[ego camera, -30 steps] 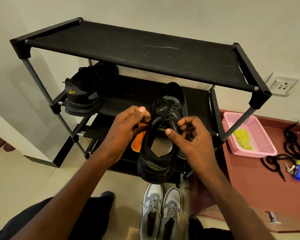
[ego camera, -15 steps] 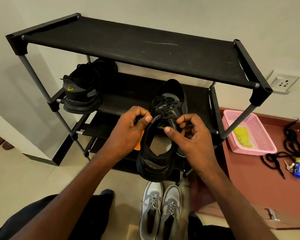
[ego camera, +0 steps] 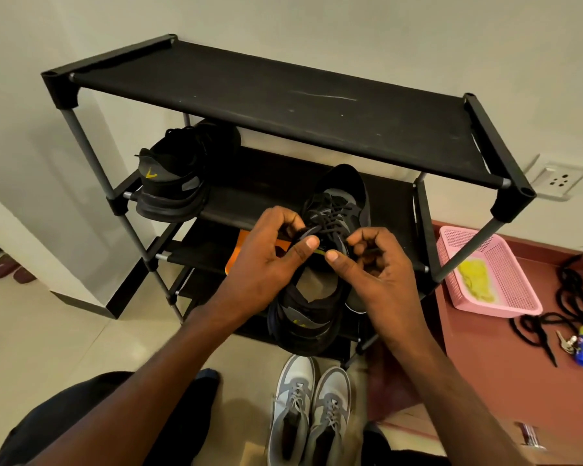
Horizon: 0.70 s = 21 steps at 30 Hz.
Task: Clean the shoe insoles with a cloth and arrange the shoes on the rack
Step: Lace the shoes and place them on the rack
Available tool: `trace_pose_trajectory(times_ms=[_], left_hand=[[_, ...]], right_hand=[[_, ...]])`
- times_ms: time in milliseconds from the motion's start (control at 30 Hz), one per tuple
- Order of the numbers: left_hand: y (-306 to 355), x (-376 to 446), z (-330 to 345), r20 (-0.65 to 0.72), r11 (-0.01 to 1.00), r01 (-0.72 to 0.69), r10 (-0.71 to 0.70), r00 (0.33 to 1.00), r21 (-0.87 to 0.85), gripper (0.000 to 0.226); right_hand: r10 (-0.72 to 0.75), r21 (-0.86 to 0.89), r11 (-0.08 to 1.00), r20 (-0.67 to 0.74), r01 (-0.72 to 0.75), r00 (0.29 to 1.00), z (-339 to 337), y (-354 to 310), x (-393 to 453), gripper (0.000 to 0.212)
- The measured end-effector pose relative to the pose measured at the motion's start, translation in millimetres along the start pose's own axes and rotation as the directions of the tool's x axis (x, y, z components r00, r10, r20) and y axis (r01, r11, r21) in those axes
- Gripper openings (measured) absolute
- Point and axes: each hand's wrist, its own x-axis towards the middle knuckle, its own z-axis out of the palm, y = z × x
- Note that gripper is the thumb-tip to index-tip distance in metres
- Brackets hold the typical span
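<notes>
- We see the black shoe (ego camera: 320, 264) held in front of the rack (ego camera: 283, 105), its toe over the middle shelf's front edge and its heel toward us.
- Our left hand (ego camera: 266, 260) and right hand (ego camera: 374, 264) each pinch its laces (ego camera: 330, 218) by the tongue.
- There is a yellow mark on the heel, no readable lettering.
- A second black shoe (ego camera: 179, 176) sits at that shelf's left end.
</notes>
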Motion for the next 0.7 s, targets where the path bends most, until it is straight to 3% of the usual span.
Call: trace_pose_trajectory(times_ms=[200, 300, 400, 500, 567, 633, 700], left_hand=[[4.2, -0.4, 6.8, -0.084, 0.997, -0.059, 0.054, 0.995, -0.047, 0.025], [0.8, 0.2, 6.6, -0.090, 0.988, -0.126, 0.133, 0.987, 0.087, 0.022], [-3.8, 0.9, 5.4, -0.132, 0.984, -0.133, 0.148, 0.980, 0.122, 0.015], [-1.6, 1.3, 3.4, -0.170, 0.994, -0.100, 0.107, 0.980, 0.053, 0.009], [-0.1, 1.4, 4.3, -0.172, 0.994, -0.103, 0.108, 0.979, 0.035, 0.008], [-0.1, 0.7, 6.8, -0.166, 0.991, -0.125, 0.132, 0.977, 0.050, 0.008], [-1.4, -0.4, 8.7, -0.168, 0.990, -0.127, 0.134, 0.977, 0.053, 0.009]], right_hand=[[-0.031, -0.028, 0.999, 0.052, 0.033, 0.998, -10.5, 4.1, 6.3, 0.009], [-0.054, -0.115, 0.992, 0.005, 0.054, 0.999, -6.4, 5.2, 8.0, 0.011], [-0.031, -0.191, 0.980, 0.090, 0.048, 0.995, -8.7, 4.4, 11.0, 0.013], [0.128, 0.069, 0.986, 0.293, -0.155, 0.947, -30.0, -1.6, 11.4, 0.018], [0.204, 0.246, 0.920, 0.364, -0.305, 0.909, -46.7, -5.9, 8.9, 0.023], [0.223, 0.271, 0.903, 0.371, -0.335, 0.901, -54.2, -10.1, 7.2, 0.025], [0.193, 0.213, 0.938, 0.330, -0.272, 0.924, -51.9, -12.2, 6.9, 0.023]])
